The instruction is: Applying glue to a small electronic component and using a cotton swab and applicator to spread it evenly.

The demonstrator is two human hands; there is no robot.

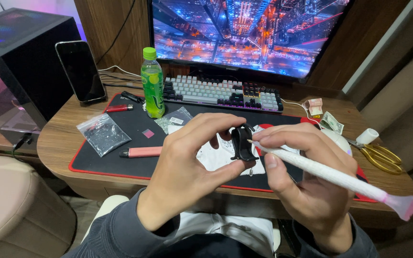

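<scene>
Far left: black PC case (22, 62), phone (81, 71) propped against it, so zero spare room that side. Then a bag of dark bits (103, 134) on the red-edged mat (135, 167), a red lighter (119, 108), a pink pen-shaped stick (142, 152) and a green bottle (152, 82) standing upright just ahead of the keyboard (223, 91).

Middle, held up over the near edge of the counter (58, 138): left hand (187, 167) pinching a small black clip (242, 143) between thumb and fingers. Right hand (307, 177) closed round a white pen tool (331, 174) with a pink end, tip touching the clip. Looks mid-way, by the look of it: tip on the piece, white cloth (216, 157) with loose specks below, bags yet to be emptied. Can't tell how much of the clip is covered.

Right: folded banknotes (323, 114), white roll (367, 136), gold scissors (383, 157) close to the right edge. Elbow room tight there; open space mostly toward the lap.
</scene>
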